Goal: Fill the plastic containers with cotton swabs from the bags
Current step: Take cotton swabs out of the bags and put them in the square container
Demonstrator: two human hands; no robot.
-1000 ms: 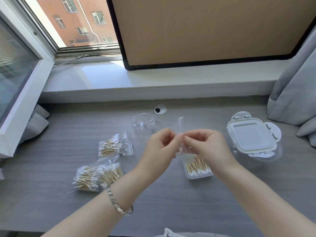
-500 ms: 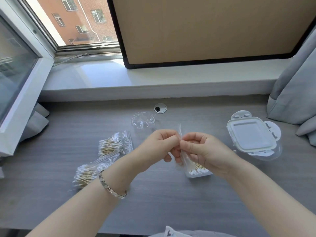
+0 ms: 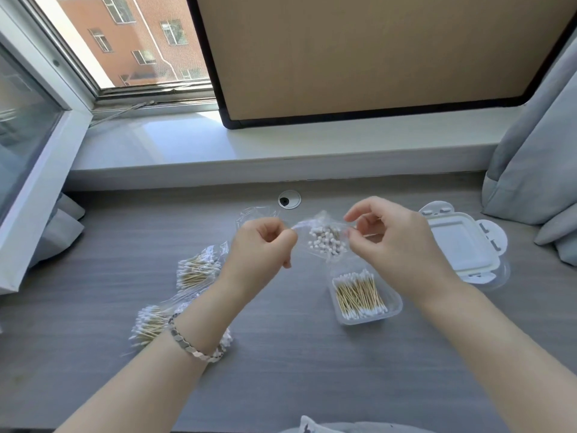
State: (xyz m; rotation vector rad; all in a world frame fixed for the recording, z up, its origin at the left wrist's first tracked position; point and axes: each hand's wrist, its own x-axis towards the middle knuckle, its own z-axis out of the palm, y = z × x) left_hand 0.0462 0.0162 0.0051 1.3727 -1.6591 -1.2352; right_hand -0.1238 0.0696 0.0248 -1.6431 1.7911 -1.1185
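desk by window, head view.

- left hand (image 3: 262, 245): fingers curled in tight, thumb and forefinger pinching the left edge of a small clear bag (image 3: 326, 239). metal bracelet (image 3: 196, 348) on that wrist.
- right hand (image 3: 396, 242): thumb and forefinger nip the bag's right edge; the other fingers are loosely arched above it and touch nothing.
- the bag hangs in the air between the two hands, above the grey table (image 3: 281, 379), stretched sideways. its mouth faces the camera, with white swab tips seen end-on inside.
- open container (image 3: 396, 303): clear plastic, on the table just below and nearer than the held bag, under the right hand. a layer of cotton swabs (image 3: 359, 295) lies flat in it, wooden stems roughly parallel.
- lidded container (image 3: 459, 242): right of the right hand, near the curtain (image 3: 537, 151), white clip lid on top.
- two full swab bags on the table to the left: one (image 3: 196, 270) beside the left forearm, one (image 3: 150, 323) nearer, partly hidden by the wrist.
- crumpled empty bag (image 3: 253, 214) behind the left hand, close to the round cable grommet (image 3: 289, 199).
- white sill (image 3: 281, 145) beyond the table; a tan board (image 3: 374, 51) with a black edge stands on it.
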